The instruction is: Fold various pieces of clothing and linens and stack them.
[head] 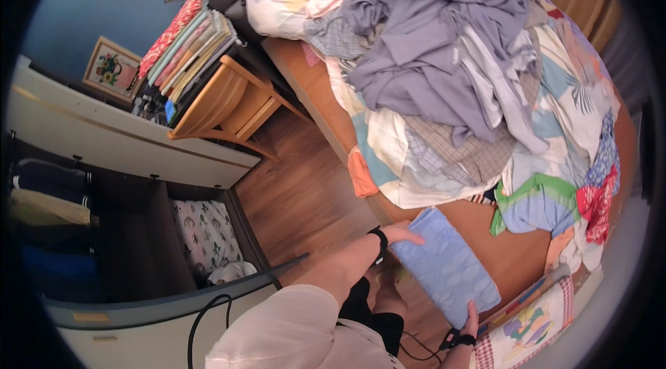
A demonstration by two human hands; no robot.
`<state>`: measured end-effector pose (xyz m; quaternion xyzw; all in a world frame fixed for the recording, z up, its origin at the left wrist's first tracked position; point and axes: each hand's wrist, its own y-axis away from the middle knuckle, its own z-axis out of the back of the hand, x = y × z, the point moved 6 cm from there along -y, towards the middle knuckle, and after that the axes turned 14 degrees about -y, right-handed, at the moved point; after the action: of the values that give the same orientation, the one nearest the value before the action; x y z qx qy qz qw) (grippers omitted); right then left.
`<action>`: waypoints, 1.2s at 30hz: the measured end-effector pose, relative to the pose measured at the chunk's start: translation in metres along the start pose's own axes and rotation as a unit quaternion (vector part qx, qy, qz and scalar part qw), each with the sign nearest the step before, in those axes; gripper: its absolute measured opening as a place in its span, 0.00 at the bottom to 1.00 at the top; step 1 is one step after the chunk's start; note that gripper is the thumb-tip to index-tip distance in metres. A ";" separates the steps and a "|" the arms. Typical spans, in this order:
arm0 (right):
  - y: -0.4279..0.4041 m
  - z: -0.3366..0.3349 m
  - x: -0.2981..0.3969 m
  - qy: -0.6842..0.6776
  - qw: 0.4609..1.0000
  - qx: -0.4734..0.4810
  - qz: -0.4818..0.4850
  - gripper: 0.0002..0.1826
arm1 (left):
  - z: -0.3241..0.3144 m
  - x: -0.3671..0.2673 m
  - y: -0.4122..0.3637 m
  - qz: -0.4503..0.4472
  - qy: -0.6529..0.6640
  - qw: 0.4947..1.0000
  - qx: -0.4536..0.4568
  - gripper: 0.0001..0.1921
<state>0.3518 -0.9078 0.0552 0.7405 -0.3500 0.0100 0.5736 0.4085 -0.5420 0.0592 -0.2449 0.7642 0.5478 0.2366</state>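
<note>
A folded blue terry towel with a raised leaf-like pattern lies between my two hands, over the near edge of the bed. My left hand grips its upper left end, thumb on top. At its lower right end my right hand holds the edge, with the fingers mostly hidden beneath. Beyond the towel, a large heap of loose cloth covers the bed, with a crumpled grey-purple sheet on top. A green-edged blue cloth lies to the right of the towel.
A wooden chair stands by a desk holding a stack of folded fabrics. At the left, an open wardrobe holds clothes and a patterned folded cloth. A checked-border cloth hangs at the lower right. A black cable crosses near my shoulder.
</note>
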 end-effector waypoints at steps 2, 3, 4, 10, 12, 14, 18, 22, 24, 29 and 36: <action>0.007 -0.022 0.001 0.022 0.999 0.030 0.017 0.33 | 0.005 0.000 0.021 -0.014 0.033 0.999 0.010 0.34; 0.013 -0.038 0.001 0.030 0.999 0.041 0.018 0.33 | 0.011 -0.001 0.034 -0.031 0.036 0.999 0.001 0.34; 0.021 -0.054 0.002 0.034 0.997 0.065 0.016 0.33 | 0.016 -0.004 0.052 -0.019 0.025 0.999 -0.027 0.34; 0.045 -0.143 0.013 0.078 0.983 0.164 -0.002 0.41 | 0.050 -0.012 0.143 -0.112 0.090 0.986 -0.084 0.34; 0.047 -0.173 0.016 0.095 0.974 0.204 0.009 0.41 | 0.065 -0.022 0.168 -0.139 0.094 0.981 -0.096 0.35; 0.045 -0.202 0.018 0.109 0.964 0.241 0.020 0.40 | 0.082 -0.038 0.195 -0.160 0.089 0.977 -0.111 0.35; 0.061 -0.273 0.026 0.157 0.951 0.257 0.065 0.39 | 0.121 -0.057 0.238 -0.184 0.086 0.967 -0.154 0.37; 0.122 -0.384 0.033 0.179 0.933 0.300 0.089 0.37 | 0.162 -0.081 0.278 -0.248 0.102 0.944 -0.193 0.38; 0.107 -0.407 0.033 0.180 0.926 0.322 0.085 0.37 | 0.184 -0.087 0.295 -0.269 0.106 0.933 -0.212 0.39; 0.089 -0.479 0.036 0.199 0.913 0.356 0.024 0.36 | 0.218 -0.112 0.348 -0.307 0.145 0.906 -0.253 0.41; 0.124 -0.622 0.021 0.269 0.856 0.438 0.044 0.30 | 0.279 -0.166 0.420 -0.375 0.136 0.862 -0.312 0.39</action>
<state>0.5420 -0.3982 0.3812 0.8677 -0.1734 0.3864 0.2603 0.2958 -0.1396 0.3862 -0.6464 0.4281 0.5885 0.2291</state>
